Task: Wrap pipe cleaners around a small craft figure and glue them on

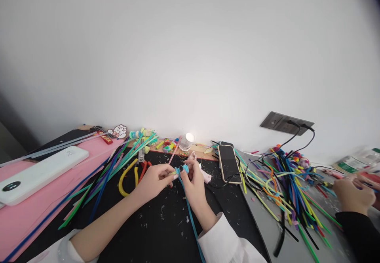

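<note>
My left hand is closed in a pinch on the pale yellow-green end of a small pipe cleaner piece. My right hand is closed on the light blue coiled part of that piece, with the thumb on top. From the coil a blue pipe cleaner trails down over the black mat toward the front edge. Behind the hands lie pliers with yellow handles and a red-handled tool. A pale pink object is partly hidden behind my right hand.
Loose pipe cleaners lie on pink sheets at left, beside a white power bank. A white cup stands at the wall, near a phone. At right, a pipe cleaner bundle lies near another person's hand.
</note>
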### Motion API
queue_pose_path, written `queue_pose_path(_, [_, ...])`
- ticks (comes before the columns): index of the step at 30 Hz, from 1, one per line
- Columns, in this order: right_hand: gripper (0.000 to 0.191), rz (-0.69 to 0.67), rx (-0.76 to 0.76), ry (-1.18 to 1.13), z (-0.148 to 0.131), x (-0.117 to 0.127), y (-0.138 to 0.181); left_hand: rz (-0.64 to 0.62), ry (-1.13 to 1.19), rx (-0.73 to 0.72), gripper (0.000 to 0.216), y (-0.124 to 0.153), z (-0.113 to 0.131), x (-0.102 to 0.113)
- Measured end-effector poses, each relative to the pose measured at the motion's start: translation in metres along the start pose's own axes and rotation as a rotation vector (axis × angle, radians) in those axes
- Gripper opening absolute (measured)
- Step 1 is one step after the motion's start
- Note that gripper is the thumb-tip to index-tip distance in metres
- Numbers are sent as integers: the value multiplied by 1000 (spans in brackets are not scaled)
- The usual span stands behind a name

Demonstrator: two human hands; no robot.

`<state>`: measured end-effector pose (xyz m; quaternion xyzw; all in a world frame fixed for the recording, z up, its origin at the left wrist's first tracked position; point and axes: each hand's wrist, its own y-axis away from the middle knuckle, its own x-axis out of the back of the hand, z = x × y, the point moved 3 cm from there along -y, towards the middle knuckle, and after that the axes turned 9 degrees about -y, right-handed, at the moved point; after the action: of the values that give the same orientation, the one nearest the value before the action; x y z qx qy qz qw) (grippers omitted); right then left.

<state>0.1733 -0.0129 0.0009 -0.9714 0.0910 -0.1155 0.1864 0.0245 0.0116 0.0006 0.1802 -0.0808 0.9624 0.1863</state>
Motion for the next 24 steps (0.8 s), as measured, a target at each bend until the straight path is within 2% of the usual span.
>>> queue_pose_path(6, [13,-115,-14,17,1,-4,-2,36,-123,-40,17,0,1,1])
queue_pose_path(16, [20,-190,11,16,5,-6,-2,-2,40,84,21,-2,-10,-2])
queue_pose_path(24, [25,-181,3,36,7,-4,-2,-27,81,84,26,-3,-9,-1])
